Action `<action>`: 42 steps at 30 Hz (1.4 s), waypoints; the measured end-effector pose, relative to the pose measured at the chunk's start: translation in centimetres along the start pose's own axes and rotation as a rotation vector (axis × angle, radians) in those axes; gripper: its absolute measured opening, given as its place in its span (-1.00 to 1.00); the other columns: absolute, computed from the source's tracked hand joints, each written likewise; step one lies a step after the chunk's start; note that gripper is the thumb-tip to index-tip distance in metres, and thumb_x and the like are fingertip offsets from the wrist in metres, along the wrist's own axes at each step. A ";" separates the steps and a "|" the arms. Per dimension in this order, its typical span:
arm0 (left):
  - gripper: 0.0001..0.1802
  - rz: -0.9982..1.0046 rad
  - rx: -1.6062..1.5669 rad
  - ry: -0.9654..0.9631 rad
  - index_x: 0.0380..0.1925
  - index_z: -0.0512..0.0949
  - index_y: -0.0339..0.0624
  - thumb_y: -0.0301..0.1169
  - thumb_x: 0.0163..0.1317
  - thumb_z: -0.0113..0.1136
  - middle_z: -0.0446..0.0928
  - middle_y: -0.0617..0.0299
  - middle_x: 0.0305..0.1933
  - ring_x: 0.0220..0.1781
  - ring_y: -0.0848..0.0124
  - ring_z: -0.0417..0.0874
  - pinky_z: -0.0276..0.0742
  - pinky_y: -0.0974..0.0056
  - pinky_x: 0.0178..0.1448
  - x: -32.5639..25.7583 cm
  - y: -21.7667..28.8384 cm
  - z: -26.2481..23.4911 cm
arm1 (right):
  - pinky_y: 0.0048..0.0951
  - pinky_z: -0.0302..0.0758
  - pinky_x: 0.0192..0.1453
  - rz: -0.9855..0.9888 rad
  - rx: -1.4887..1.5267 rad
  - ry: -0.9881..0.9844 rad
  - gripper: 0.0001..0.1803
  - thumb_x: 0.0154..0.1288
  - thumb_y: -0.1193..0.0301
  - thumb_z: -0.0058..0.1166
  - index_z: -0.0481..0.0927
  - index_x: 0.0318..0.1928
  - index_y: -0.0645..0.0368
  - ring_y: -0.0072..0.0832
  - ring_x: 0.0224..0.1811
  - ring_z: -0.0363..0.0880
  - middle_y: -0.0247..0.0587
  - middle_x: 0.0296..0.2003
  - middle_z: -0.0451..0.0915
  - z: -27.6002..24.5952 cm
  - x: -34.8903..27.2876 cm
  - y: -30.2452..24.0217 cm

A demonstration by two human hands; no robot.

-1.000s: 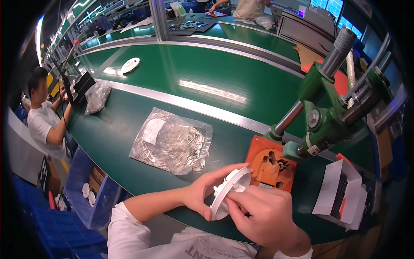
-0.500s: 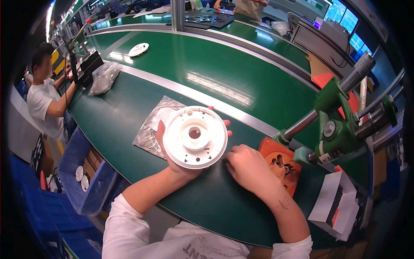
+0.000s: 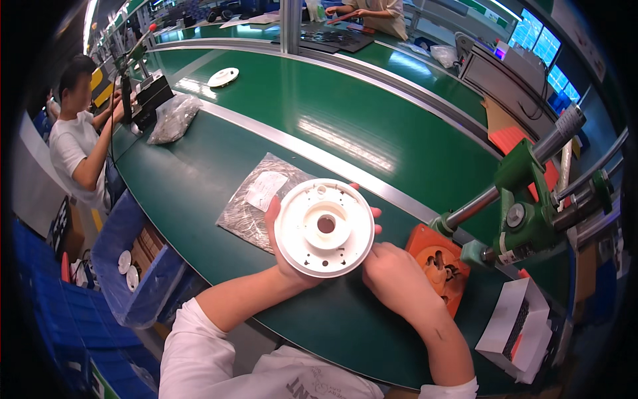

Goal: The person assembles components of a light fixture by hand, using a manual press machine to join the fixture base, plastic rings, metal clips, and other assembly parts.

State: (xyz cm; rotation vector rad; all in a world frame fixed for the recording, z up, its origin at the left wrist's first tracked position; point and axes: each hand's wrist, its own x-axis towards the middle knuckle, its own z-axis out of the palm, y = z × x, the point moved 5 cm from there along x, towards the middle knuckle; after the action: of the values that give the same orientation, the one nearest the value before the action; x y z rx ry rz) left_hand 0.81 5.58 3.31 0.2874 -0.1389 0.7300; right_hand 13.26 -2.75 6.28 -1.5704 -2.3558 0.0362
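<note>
My left hand holds a round white plastic disc with a centre hole, its ribbed face turned up toward me, above the green table. My right hand rests curled at the disc's lower right edge, its fingertips touching the rim. Just behind the disc lies a clear plastic bag of small parts with a white label.
An orange fixture plate sits under a green hand press at right. A white box lies near the front right edge. Another white disc rests on the belt; a person works at left beside a blue bin.
The disc went from being held edge-on by both hands low near my body to lying face-up in my left hand, raised and moved left. My view shifted left.
</note>
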 end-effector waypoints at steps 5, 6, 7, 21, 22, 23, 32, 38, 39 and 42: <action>0.44 -0.157 -0.116 -0.095 0.64 0.09 -0.22 0.71 0.05 0.02 0.28 -0.51 0.52 0.47 -0.36 0.48 0.50 -0.30 0.51 -0.7 -1.7 0.2 | -0.18 0.67 -0.07 0.102 0.233 0.166 -0.85 0.26 0.64 0.26 0.68 -0.15 0.31 -0.14 -0.22 0.75 -0.03 -0.24 0.72 -7.1 -3.3 -2.6; 0.44 -0.180 -0.103 -0.086 0.64 0.08 -0.23 0.69 0.05 0.05 0.29 -0.51 0.52 0.47 -0.36 0.49 0.51 -0.31 0.50 -0.8 -2.2 0.1 | -0.22 0.68 -0.05 0.128 0.351 0.251 -0.82 0.26 0.66 0.30 0.71 -0.12 0.31 -0.14 -0.19 0.77 -0.03 -0.21 0.74 -8.1 -4.1 -2.6; 0.41 -0.193 -0.043 -0.094 0.63 0.09 -0.27 0.67 0.09 0.00 0.32 -0.47 0.50 0.44 -0.29 0.54 0.54 -0.26 0.50 -0.9 -2.8 0.4 | -0.34 0.72 -0.04 0.154 0.410 0.283 -0.74 0.21 0.68 0.39 0.77 -0.07 0.28 -0.19 -0.14 0.83 -0.03 -0.15 0.80 -8.9 -4.9 -2.4; 0.64 -0.462 0.270 0.025 0.65 -0.03 -0.37 0.51 -0.24 0.46 0.27 -0.33 0.58 0.61 -0.07 0.39 0.29 -0.04 0.70 -2.8 -5.3 1.9 | -0.32 0.64 -0.22 0.009 0.306 0.469 -0.60 -0.02 0.64 0.48 0.81 -0.08 0.19 -0.34 -0.28 0.66 -0.28 -0.24 0.63 -7.5 -4.8 -5.6; 0.64 -0.468 0.243 0.010 0.65 -0.04 -0.37 0.49 -0.24 0.48 0.26 -0.35 0.59 0.61 -0.09 0.38 0.29 -0.05 0.70 -2.7 -5.4 2.2 | -0.32 0.65 -0.22 0.011 0.274 0.486 -0.61 -0.02 0.64 0.48 0.81 -0.09 0.19 -0.34 -0.27 0.68 -0.28 -0.24 0.64 -7.4 -5.0 -5.5; 0.64 -0.471 0.243 0.013 0.65 -0.04 -0.37 0.49 -0.24 0.48 0.26 -0.35 0.59 0.61 -0.09 0.38 0.29 -0.05 0.70 -2.6 -5.3 2.3 | -0.32 0.65 -0.22 0.014 0.277 0.486 -0.61 -0.02 0.64 0.48 0.81 -0.09 0.19 -0.34 -0.27 0.68 -0.28 -0.24 0.64 -7.3 -4.9 -5.4; 0.62 -0.461 0.282 -0.037 0.66 -0.05 -0.32 0.51 -0.18 0.50 0.19 -0.40 0.61 0.63 -0.17 0.33 0.26 -0.11 0.71 -2.7 -5.3 1.9 | -0.40 0.63 -0.34 0.011 0.244 0.506 -0.67 0.02 0.58 0.52 0.80 -0.14 0.18 -0.38 -0.34 0.68 -0.30 -0.27 0.63 -7.5 -5.1 -5.4; 0.52 -0.416 0.278 -0.075 0.65 0.02 -0.28 0.55 -0.09 0.33 0.30 -0.26 0.57 0.60 -0.03 0.40 0.28 -0.03 0.70 -2.5 -5.3 1.8 | -0.52 0.51 -0.40 -0.107 0.032 0.451 -0.76 0.18 0.47 0.37 0.78 -0.11 0.21 -0.47 -0.29 0.68 -0.28 -0.24 0.64 -6.9 -5.9 -6.3; 0.53 -0.407 0.281 -0.068 0.65 0.02 -0.29 0.57 -0.10 0.35 0.28 -0.32 0.56 0.58 -0.14 0.40 0.30 -0.11 0.68 -2.3 -5.3 1.8 | -0.55 0.47 -0.42 -0.155 -0.054 0.431 -0.74 0.19 0.46 0.32 0.77 -0.09 0.23 -0.50 -0.28 0.67 -0.27 -0.22 0.65 -6.9 -5.9 -6.6; 0.54 -0.393 0.283 -0.049 0.65 0.04 -0.29 0.60 -0.10 0.35 0.27 -0.39 0.54 0.55 -0.25 0.40 0.32 -0.20 0.65 -2.2 -5.2 1.7 | -0.57 0.40 -0.45 -0.199 -0.168 0.365 -0.72 0.19 0.46 0.28 0.76 -0.07 0.26 -0.53 -0.29 0.65 -0.26 -0.19 0.65 -7.0 -6.0 -7.1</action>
State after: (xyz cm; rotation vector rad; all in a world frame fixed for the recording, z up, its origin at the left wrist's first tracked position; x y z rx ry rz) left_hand 2.63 -0.01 3.31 0.5846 -0.0225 0.3505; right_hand 10.86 -12.06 12.89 -1.2724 -2.2503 -0.4633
